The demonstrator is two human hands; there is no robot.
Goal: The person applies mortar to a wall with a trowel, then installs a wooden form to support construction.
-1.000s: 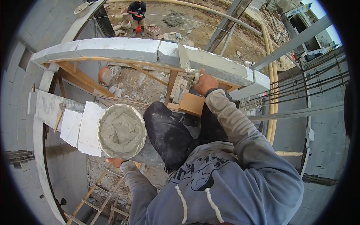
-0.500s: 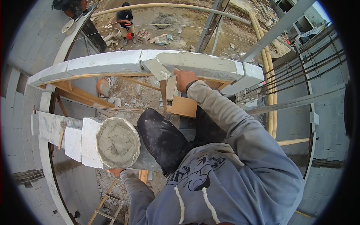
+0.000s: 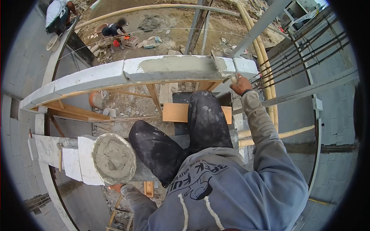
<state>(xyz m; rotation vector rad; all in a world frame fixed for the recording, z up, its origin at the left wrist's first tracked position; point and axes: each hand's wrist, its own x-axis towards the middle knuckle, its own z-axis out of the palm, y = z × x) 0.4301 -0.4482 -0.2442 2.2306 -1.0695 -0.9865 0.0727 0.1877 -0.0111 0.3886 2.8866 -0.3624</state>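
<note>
My right hand [image 3: 239, 84] is wrapped around the handle of a trowel [image 3: 215, 63], its blade standing on edge across the top of the wall near its right end. Wet grey mortar [image 3: 175, 63] coats a long stretch of the white block course [image 3: 90, 73] left of the blade. Down at the left, my left hand [image 3: 115, 187] is at the near side of a bucket [image 3: 133, 163] of mortar, just below its rim; its fingers are mostly hidden. White blocks [image 3: 85, 159] sit beside the bucket on the plank.
Wooden formwork [image 3: 77, 111] runs under the block course. A string line crosses beyond it. Bamboo poles [image 3: 266, 77] and rebar [image 3: 308, 54] stand at the right. One person [image 3: 113, 30] bends over a crate [image 3: 132, 42] below; another person [image 3: 58, 15] is at the upper left.
My right hand has drawn the trowel rightward along the wall top, and the blade now stands more upright. My left hand stays by the bucket. The person below has bent toward the crate.
</note>
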